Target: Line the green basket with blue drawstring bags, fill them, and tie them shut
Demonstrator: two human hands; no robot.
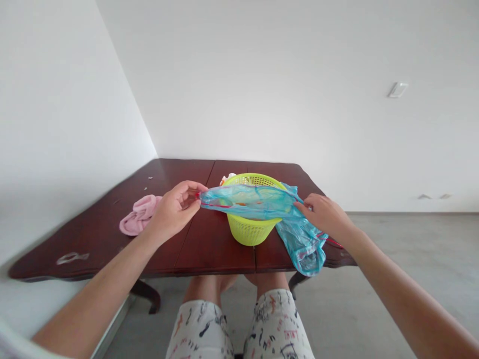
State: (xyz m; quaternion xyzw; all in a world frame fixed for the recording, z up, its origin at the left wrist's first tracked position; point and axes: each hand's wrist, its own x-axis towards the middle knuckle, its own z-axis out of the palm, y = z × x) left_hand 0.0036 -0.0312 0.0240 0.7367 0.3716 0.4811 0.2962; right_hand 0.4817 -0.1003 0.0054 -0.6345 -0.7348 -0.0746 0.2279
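Note:
A thin blue plastic bag (pixel 299 234) with a red drawstring is stretched across the front of a lime-green perforated basket (pixel 250 230) on the dark wooden table (pixel 209 244). My left hand (pixel 174 209) pinches the bag's left end, fingers closed on it, left of the basket. My right hand (pixel 324 213) grips the bag at the basket's right side, and the rest of the bag hangs down over the table's front edge. Something white and orange shows behind and inside the basket, too hidden to name.
A pink folded cloth (pixel 139 215) lies on the table left of my left hand. A clear bit of plastic (pixel 72 258) rests near the table's left front edge. White walls meet at the table's left and back. My knees are under the table; grey floor lies right.

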